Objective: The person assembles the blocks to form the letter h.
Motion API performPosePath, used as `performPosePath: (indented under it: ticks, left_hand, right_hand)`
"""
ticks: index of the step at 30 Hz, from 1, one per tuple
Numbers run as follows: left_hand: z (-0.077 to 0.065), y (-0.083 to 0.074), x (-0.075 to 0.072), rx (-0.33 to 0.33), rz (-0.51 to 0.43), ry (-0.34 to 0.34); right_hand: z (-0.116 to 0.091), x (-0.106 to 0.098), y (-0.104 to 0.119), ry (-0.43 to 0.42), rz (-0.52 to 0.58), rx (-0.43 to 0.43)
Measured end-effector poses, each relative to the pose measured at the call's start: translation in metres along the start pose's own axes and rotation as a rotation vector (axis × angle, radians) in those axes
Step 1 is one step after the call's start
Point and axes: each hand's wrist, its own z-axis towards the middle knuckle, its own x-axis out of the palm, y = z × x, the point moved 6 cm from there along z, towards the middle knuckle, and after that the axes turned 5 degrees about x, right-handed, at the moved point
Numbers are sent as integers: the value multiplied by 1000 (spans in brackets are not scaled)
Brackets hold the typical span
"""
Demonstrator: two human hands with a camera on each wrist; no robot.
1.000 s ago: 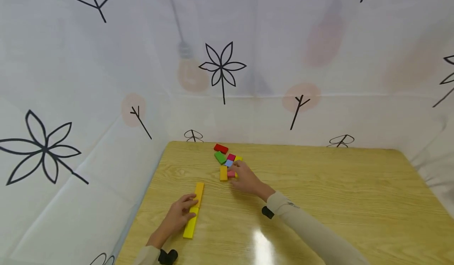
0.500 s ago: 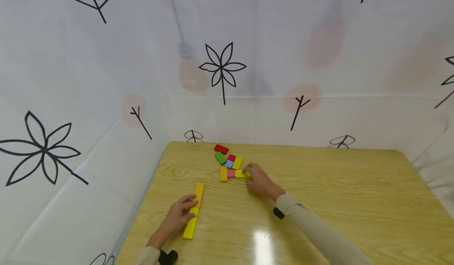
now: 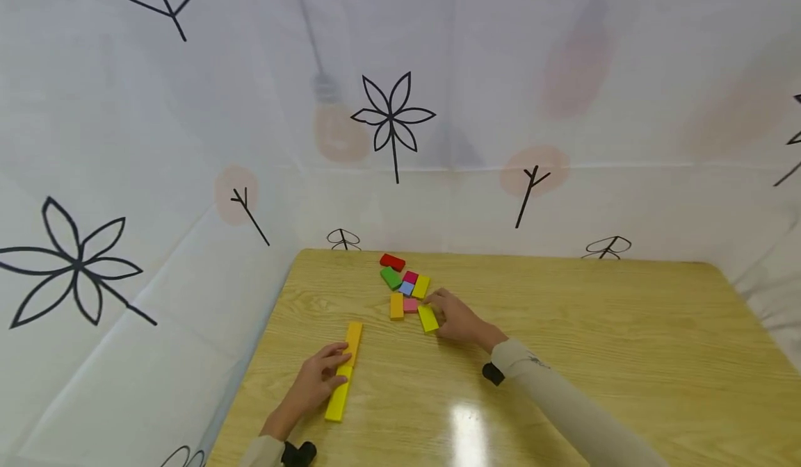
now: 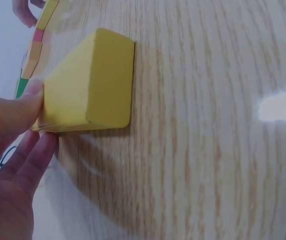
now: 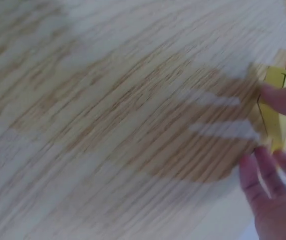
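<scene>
On the table, a yellow block (image 3: 338, 397) and an orange block (image 3: 354, 338) lie end to end in a line. My left hand (image 3: 316, 379) holds this line around the joint, thumb on the near side and fingers on the far one. In the left wrist view the yellow block (image 4: 93, 80) looms large beside the thumb. My right hand (image 3: 459, 317) pinches another yellow block (image 3: 428, 318) between thumb and fingers, tilted away from a pink block (image 3: 410, 306). In the right wrist view, this yellow block (image 5: 272, 115) sits between the thumb and fingertips.
Next to the pink block stands an orange block (image 3: 397, 306). Behind are a yellow block (image 3: 421, 286), a blue block (image 3: 406, 288), a magenta block (image 3: 410, 277), a green block (image 3: 391, 278) and a red block (image 3: 392, 263). A patterned white cloth (image 3: 450, 210) hangs behind the table (image 3: 594, 342).
My right hand has moved right from over the blocks to the yellow block at the row's end. That block has turned from lying crosswise to pointing towards me. The left hand stays put.
</scene>
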Motion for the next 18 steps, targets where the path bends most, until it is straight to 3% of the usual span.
performPosePath:
  ticks: [6,18]
  left_hand:
    - [1,3,1,-14,-12,-9]
    - [4,5,0,5,-34,-24]
  right_hand:
    - [2,6,-3,25,61,-37]
    - [-7,-1,-5,-22,115,12]
